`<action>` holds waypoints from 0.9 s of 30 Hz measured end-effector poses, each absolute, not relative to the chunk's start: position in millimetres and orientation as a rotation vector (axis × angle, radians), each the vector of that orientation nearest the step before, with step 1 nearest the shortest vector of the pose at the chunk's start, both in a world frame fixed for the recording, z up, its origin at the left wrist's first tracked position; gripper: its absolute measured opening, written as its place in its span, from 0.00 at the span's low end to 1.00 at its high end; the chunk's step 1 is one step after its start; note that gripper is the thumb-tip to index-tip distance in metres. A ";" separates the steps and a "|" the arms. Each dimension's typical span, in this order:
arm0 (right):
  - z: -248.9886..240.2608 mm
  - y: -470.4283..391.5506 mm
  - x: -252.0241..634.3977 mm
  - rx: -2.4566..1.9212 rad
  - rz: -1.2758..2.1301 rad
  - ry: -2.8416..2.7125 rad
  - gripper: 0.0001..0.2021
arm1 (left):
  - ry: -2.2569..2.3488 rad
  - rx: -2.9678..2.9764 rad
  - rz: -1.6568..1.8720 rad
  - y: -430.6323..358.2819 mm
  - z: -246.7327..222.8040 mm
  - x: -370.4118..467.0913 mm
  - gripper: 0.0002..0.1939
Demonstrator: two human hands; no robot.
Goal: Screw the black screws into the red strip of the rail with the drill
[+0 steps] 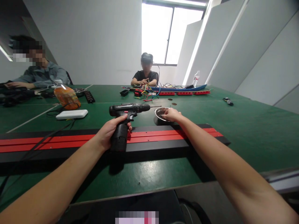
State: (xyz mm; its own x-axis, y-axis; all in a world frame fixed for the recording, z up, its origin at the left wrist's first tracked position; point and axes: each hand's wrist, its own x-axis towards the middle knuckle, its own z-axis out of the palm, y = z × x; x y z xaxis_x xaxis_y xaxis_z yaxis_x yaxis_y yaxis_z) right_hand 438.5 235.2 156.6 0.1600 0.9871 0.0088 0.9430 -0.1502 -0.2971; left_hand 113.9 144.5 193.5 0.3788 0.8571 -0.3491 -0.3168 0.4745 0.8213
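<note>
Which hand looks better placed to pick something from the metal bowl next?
Probably the right hand: its fingers reach into the metal bowl, whereas the left hand is occupied holding the black drill.

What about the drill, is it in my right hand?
No, your left hand grips the drill; your right hand is at the bowl.

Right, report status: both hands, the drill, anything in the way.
Left hand gripping cordless drill, bit pointing right. Right hand dipped into metal bowl. Black cable lying across red-and-black bar.
</note>
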 end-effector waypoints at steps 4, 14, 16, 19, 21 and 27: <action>156.3 232.2 441.4 -2.164 0.212 -1.829 0.09 | 0.877 0.723 0.827 142.8 191.8 114.0 0.12; 179.2 207.6 414.3 -1.544 0.627 -1.367 0.08 | 0.889 0.748 0.880 137.0 194.0 114.1 0.09; 180.1 200.3 407.7 -1.418 0.744 -1.270 0.10 | 0.877 0.739 0.882 137.7 192.9 113.4 0.10; 176.1 194.0 405.0 -1.325 0.821 -1.227 0.15 | 0.847 0.721 0.880 138.9 190.6 111.7 0.10; 172.4 193.6 406.4 -1.301 0.823 -1.208 0.18 | 0.829 0.717 0.887 139.6 189.4 110.4 0.10; 162.5 200.7 409.4 -1.223 0.889 -1.107 0.17 | 0.780 0.728 0.882 140.9 186.9 107.6 0.10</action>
State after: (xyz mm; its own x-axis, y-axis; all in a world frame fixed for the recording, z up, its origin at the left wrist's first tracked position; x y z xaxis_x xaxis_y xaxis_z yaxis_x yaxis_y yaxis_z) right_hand 409.4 200.7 162.5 0.2547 0.9534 0.1617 0.0482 0.1545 -0.9868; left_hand 107.6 140.9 186.9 0.4106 0.8675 -0.2808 -0.3848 0.4440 0.8092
